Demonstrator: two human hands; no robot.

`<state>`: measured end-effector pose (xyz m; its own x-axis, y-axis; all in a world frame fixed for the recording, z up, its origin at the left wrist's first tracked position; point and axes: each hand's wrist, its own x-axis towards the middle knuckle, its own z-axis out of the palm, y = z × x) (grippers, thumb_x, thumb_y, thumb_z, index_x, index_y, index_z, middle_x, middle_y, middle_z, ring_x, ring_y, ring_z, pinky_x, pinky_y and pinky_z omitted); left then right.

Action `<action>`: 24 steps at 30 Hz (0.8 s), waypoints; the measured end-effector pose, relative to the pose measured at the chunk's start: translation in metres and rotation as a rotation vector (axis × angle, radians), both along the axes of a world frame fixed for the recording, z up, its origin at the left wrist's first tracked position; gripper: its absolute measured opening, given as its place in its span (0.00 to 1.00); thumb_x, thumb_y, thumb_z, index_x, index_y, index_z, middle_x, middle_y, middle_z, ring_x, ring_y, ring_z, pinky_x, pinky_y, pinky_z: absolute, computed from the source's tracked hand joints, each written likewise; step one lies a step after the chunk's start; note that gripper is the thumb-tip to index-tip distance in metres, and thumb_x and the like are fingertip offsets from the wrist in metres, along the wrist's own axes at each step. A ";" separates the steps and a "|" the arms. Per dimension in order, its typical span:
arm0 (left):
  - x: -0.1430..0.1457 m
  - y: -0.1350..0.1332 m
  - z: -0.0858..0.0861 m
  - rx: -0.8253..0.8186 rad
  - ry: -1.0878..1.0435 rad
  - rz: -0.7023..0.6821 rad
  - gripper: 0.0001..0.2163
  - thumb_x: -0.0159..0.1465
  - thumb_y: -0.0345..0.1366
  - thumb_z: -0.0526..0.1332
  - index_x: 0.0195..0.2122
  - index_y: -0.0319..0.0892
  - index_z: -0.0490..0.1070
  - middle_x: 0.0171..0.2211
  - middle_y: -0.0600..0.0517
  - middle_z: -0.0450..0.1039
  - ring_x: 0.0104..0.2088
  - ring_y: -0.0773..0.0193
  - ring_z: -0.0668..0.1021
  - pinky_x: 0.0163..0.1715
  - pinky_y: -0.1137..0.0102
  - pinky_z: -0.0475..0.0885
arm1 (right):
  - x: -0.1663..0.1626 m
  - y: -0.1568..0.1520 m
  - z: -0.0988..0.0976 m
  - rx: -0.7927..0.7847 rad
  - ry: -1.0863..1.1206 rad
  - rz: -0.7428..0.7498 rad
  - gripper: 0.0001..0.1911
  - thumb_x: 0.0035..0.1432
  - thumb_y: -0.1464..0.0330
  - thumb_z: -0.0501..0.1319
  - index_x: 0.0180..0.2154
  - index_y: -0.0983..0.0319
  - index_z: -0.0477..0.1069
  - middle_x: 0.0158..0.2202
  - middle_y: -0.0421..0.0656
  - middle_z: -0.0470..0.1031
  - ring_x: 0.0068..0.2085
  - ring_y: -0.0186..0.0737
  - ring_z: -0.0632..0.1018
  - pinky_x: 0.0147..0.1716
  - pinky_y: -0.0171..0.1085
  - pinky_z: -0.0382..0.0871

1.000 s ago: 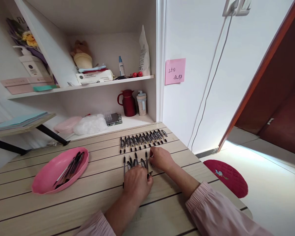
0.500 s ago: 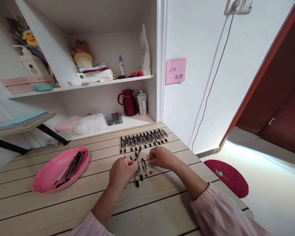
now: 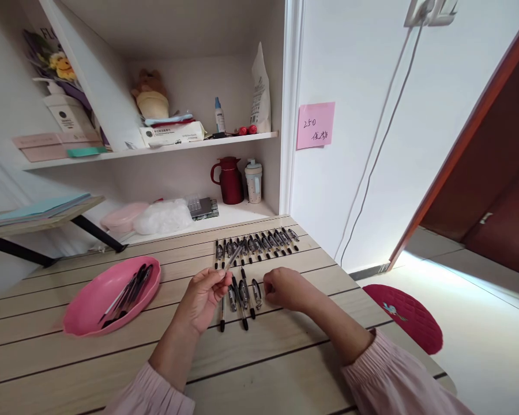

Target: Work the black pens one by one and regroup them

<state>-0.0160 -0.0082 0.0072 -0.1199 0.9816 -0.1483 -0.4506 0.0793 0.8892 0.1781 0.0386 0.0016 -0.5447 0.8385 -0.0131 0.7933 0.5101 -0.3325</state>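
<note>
My left hand [image 3: 205, 297] pinches a slim, clear pen barrel [image 3: 232, 259] between thumb and forefinger. The barrel slants up to the right, its dark far end over the laid-out pens. Below it on the table lie several black-ended pen parts [image 3: 242, 308] and dark clear pen caps [image 3: 243, 290]. My right hand [image 3: 288, 288] rests low over the table with fingers curled closed; its fingertips are hidden, so what they hold cannot be made out. Just left of it lies another pen cap [image 3: 256, 291], with a tiny metallic piece [image 3: 258, 306] at its lower end.
A row of black pens and caps [image 3: 255, 248] lies along the back of the table. To the left, a pink tray [image 3: 80, 308] holds several pens [image 3: 132, 294]. Behind are white shelves with a red jug [image 3: 231, 181] and a cup [image 3: 254, 183]. A red stool seat [image 3: 409, 317] stands right.
My left hand has drawn back left and lifted the barrel, turning its palm inward. My right hand has curled tighter. One tiny metallic piece near it no longer shows.
</note>
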 end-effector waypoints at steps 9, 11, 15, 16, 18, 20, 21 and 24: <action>0.004 -0.009 0.006 -0.056 0.099 -0.144 0.10 0.48 0.25 0.64 0.31 0.39 0.70 0.24 0.52 0.74 0.22 0.73 0.74 0.19 0.81 0.68 | 0.017 0.027 -0.006 -0.383 0.755 -0.151 0.03 0.43 0.72 0.58 0.25 0.62 0.64 0.16 0.35 0.67 0.19 0.31 0.71 0.16 0.28 0.60; 0.005 -0.011 0.006 -0.087 0.100 -0.239 0.16 0.48 0.25 0.64 0.40 0.40 0.70 0.25 0.53 0.73 0.22 0.72 0.75 0.19 0.81 0.68 | 0.016 0.030 -0.008 -0.448 0.927 -0.173 0.06 0.43 0.70 0.61 0.26 0.63 0.65 0.17 0.35 0.67 0.19 0.30 0.71 0.16 0.28 0.60; 0.007 -0.013 0.003 -0.139 0.078 -0.384 0.20 0.48 0.26 0.65 0.44 0.39 0.70 0.26 0.53 0.71 0.22 0.72 0.74 0.19 0.80 0.67 | 0.015 0.032 -0.009 -0.498 1.265 -0.217 0.12 0.39 0.66 0.66 0.28 0.64 0.68 0.21 0.36 0.69 0.21 0.29 0.72 0.18 0.29 0.61; 0.007 -0.013 0.002 -0.149 0.083 -0.403 0.19 0.48 0.27 0.65 0.43 0.39 0.70 0.26 0.54 0.70 0.22 0.72 0.74 0.18 0.80 0.66 | 0.016 0.032 -0.008 -0.506 1.325 -0.226 0.13 0.38 0.65 0.66 0.29 0.64 0.68 0.21 0.36 0.69 0.22 0.29 0.71 0.19 0.30 0.61; 0.007 -0.013 0.000 -0.160 0.105 -0.427 0.18 0.47 0.28 0.65 0.42 0.39 0.71 0.25 0.54 0.69 0.21 0.72 0.74 0.17 0.79 0.65 | 0.018 0.033 -0.006 -0.530 1.401 -0.235 0.15 0.37 0.65 0.67 0.29 0.64 0.70 0.21 0.37 0.69 0.22 0.29 0.71 0.20 0.30 0.61; 0.007 -0.014 -0.001 -0.162 0.137 -0.439 0.18 0.47 0.29 0.65 0.41 0.39 0.71 0.25 0.54 0.69 0.21 0.72 0.74 0.17 0.79 0.64 | 0.021 0.033 -0.005 -0.547 1.432 -0.232 0.15 0.37 0.64 0.68 0.30 0.64 0.70 0.22 0.37 0.69 0.22 0.28 0.70 0.20 0.30 0.60; 0.008 -0.014 -0.001 -0.162 0.154 -0.443 0.18 0.47 0.29 0.65 0.41 0.39 0.71 0.25 0.54 0.69 0.20 0.72 0.73 0.17 0.79 0.64 | 0.022 0.034 -0.004 -0.549 1.438 -0.226 0.15 0.37 0.64 0.68 0.30 0.63 0.70 0.22 0.37 0.69 0.23 0.28 0.70 0.21 0.30 0.60; 0.009 -0.015 0.000 -0.168 0.201 -0.443 0.17 0.47 0.30 0.65 0.41 0.39 0.71 0.25 0.54 0.68 0.20 0.72 0.73 0.17 0.78 0.64 | 0.025 0.034 -0.001 -0.550 1.430 -0.196 0.14 0.39 0.65 0.67 0.31 0.63 0.71 0.22 0.37 0.69 0.23 0.28 0.70 0.21 0.30 0.60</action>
